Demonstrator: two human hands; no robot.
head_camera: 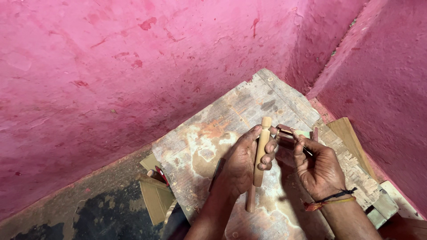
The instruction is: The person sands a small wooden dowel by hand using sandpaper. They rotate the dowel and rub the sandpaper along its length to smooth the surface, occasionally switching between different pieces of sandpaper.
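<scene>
Left hand (pixel 242 162) is clenched around 1 turned wooden peg (pixel 261 151), held upright above the worn board (pixel 200 146). Right hand (pixel 318 171) is closed on a small dark metal tool (pixel 284 135) just beside the peg top. Peg judged light, stiff, smooth; best gripped mid-shaft.
</scene>
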